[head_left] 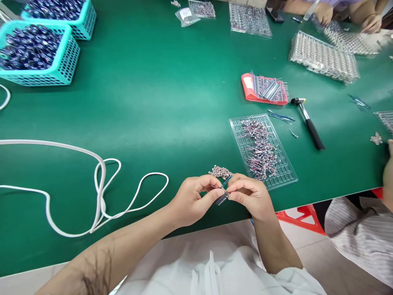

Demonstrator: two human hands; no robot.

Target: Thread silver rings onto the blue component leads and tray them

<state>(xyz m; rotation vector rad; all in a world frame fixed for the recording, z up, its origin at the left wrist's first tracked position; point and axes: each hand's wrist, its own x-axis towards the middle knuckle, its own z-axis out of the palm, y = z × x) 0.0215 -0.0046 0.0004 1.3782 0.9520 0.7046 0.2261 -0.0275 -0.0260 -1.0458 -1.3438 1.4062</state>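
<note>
My left hand (196, 200) and my right hand (251, 194) meet close to the table's front edge, thumbs and fingertips pinched together. Between them is a small dark, ribbed strip of parts (221, 199) with a thin blue piece (226, 181) standing out above the fingertips. Fingers partly cover both, so which hand grips which piece is unclear. Just beyond the fingertips lies a pile of small round metal pieces (220, 172). Right of it, a clear plastic tray (284, 174) carries a heap of small components with thin wire leads (260, 153).
A black-handled hammer (312, 130) and a red packet (251, 95) of components lie beyond the tray. White cable (102, 192) loops across the left. Turquoise baskets (66, 61) stand far left. Co-workers' hands (324, 14) are at the back right; another person (359, 241) sits at right.
</note>
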